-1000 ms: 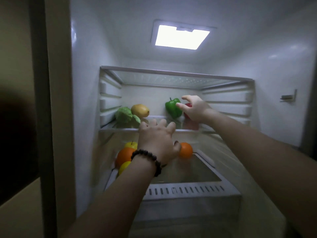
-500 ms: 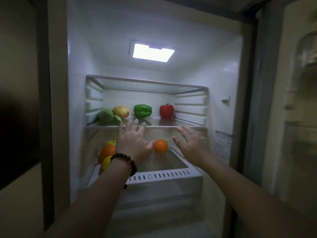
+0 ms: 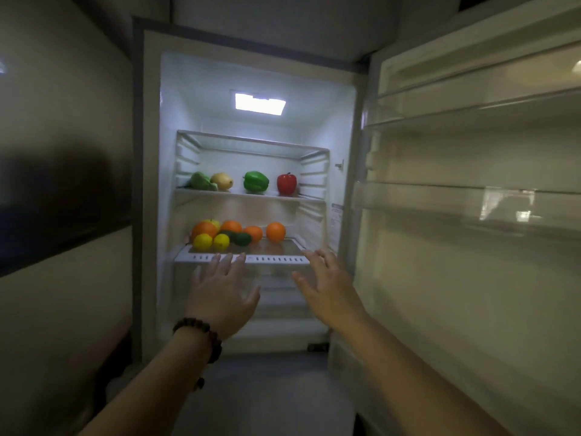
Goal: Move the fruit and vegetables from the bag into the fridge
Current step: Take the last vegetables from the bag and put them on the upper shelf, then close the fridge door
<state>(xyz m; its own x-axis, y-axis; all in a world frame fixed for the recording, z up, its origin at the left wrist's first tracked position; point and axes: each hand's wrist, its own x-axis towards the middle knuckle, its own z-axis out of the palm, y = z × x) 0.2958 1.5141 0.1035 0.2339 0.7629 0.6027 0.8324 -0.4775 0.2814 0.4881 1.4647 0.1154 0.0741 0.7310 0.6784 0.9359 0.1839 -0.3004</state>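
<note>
1. Two empty hands hover in front of the open fridge [image 3: 342, 127]: the left hand [image 3: 221, 294] and the right hand [image 3: 327, 289] both have fingers straight and spread, touching nothing.
2. Risk, as a judgement: the right orange [image 3: 275, 231] sits alone on smooth glass near the front rim; a hard door swing could roll it out.
3. The door [image 3: 471, 215] stands wide at right; closing it carelessly with either hand near the frame could pinch fingers.
4. Crowding is another worry: the fruit pile [image 3: 220, 234] at lower left is packed tight, so a nudge could shift the lemons [image 3: 211, 241] forward.
5. On the upper shelf [image 3: 248, 194] stand, left to right, a leafy green [image 3: 201, 181], a yellow fruit [image 3: 222, 180], a green pepper [image 3: 256, 182] and a red pepper [image 3: 286, 183], well spaced.
6. On the lower shelf, oranges, lemons, a dark green item and an apple look glossy and unblemished.
7. No bag is in view.
</note>
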